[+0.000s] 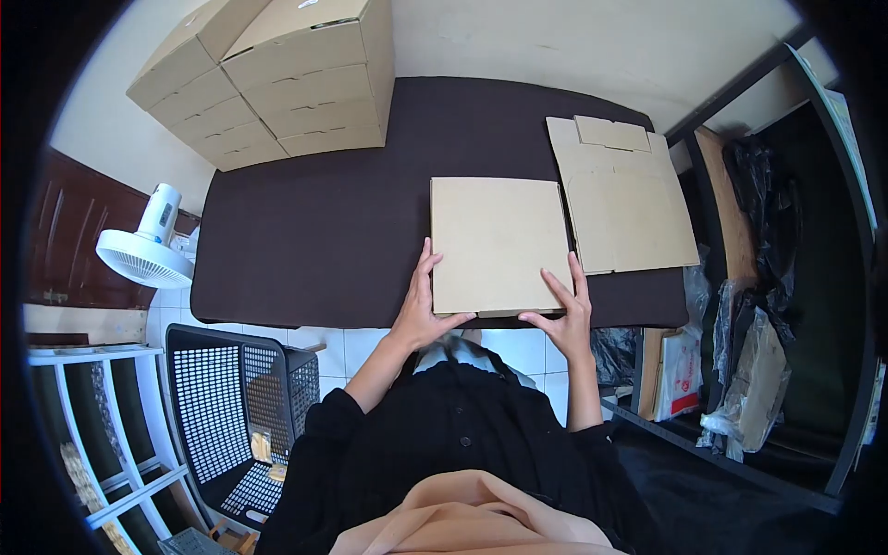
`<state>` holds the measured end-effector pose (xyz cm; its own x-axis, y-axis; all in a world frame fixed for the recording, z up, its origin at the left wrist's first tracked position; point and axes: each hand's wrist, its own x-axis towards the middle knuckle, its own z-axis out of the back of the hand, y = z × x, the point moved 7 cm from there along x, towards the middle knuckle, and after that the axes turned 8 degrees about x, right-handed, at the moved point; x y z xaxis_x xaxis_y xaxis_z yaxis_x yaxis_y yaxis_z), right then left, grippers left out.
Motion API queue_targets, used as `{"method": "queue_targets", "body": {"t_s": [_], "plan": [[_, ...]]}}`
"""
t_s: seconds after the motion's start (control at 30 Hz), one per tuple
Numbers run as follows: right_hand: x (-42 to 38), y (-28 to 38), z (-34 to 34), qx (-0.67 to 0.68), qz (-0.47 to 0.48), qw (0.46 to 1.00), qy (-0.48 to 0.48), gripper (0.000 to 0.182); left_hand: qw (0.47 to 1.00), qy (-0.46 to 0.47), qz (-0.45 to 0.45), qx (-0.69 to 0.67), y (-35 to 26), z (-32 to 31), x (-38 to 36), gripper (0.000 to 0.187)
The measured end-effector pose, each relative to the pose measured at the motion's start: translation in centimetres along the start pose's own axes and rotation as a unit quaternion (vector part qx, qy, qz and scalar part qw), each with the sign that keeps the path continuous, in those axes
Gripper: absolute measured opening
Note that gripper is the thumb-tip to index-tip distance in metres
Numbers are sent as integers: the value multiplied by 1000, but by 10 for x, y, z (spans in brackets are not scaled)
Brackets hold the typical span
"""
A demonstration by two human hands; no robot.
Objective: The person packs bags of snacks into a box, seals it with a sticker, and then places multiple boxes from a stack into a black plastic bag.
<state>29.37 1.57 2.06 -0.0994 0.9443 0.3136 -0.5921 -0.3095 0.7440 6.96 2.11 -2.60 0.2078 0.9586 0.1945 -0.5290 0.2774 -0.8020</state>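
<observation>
A closed, square cardboard box [499, 242] lies near the front edge of the dark-covered table [314, 231]. My left hand [427, 301] grips its left side, with the thumb along the front edge. On the right front corner rests my right hand [566, 305], its thumb at the front edge and its fingers spread over the top and right side. Just right of the box lies flat, unfolded cardboard [629, 203], with a smaller flap piece [612, 133] at its top.
Stacked cardboard boxes [305, 83] stand at the back left. A white fan [148, 245] is left of the table, above a black plastic basket [227, 407]. At the right, a metal rack [740, 472] holds plastic-wrapped items [758, 388].
</observation>
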Motion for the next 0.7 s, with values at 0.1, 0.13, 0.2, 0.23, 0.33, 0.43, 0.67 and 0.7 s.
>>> {"method": "queue_targets", "body": {"t_s": [0.1, 0.13, 0.2, 0.23, 0.33, 0.43, 0.67, 0.7], "plan": [[1, 1, 0, -5, -10, 1000, 0, 67, 1000, -1, 10, -3, 0, 0, 0, 96], [1, 3, 0, -4, -8, 1000, 1, 67, 1000, 0, 12, -6, -1, 0, 0, 96], [2, 4, 0, -4, -5, 1000, 1, 67, 1000, 1, 14, -8, -1, 0, 1, 96], [2, 4, 0, 1, -10, 1000, 0, 67, 1000, 3, 13, -6, -1, 0, 1, 97], [-1, -1, -3, 8, -13, 1000, -4, 66, 1000, 7, 10, -9, -3, 2, -1, 94], [-5, -8, -6, 15, -17, 1000, -4, 62, 999, 14, 23, -32, 7, 2, -2, 83], [34, 8, -8, -212, -9, 974, 82, 37, 955, 84, 8, 286, -36, 20, 15, 64], [47, 13, -13, -196, -4, 978, 75, 40, 954, 89, -9, 286, -38, 15, 26, 67]]}}
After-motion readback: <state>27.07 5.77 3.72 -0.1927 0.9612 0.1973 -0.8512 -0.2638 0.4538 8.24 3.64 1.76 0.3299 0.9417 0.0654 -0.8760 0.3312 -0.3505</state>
